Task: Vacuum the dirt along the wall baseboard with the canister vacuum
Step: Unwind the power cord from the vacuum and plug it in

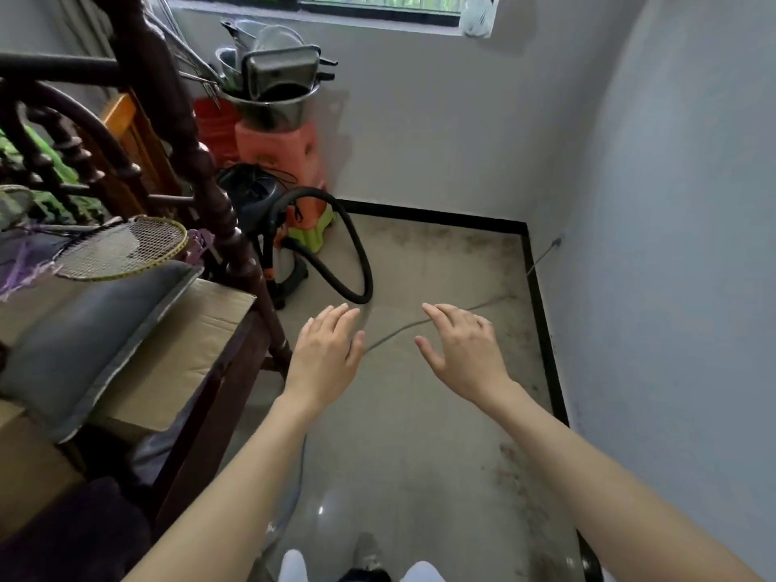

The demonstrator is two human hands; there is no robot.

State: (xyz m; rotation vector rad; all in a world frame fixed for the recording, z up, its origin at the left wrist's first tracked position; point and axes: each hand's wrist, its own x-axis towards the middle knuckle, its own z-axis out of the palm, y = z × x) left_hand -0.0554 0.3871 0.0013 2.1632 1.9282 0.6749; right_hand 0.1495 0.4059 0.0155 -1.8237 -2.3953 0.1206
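- I see my left hand (325,350) and right hand (462,350) spread above the floor (420,413), holding nothing.
- Canister vacuum (268,228) stands ahead; dirt (520,468) lines the black baseboard (546,329).

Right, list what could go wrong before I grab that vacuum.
The grey power cord trails across the floor from the wall right under both open hands, left hand and right hand; stepping forward could snag it. The black hose loops loosely beside the canister vacuum, so pulling it may tip the vacuum or knock the stacked stools loaded with pans.
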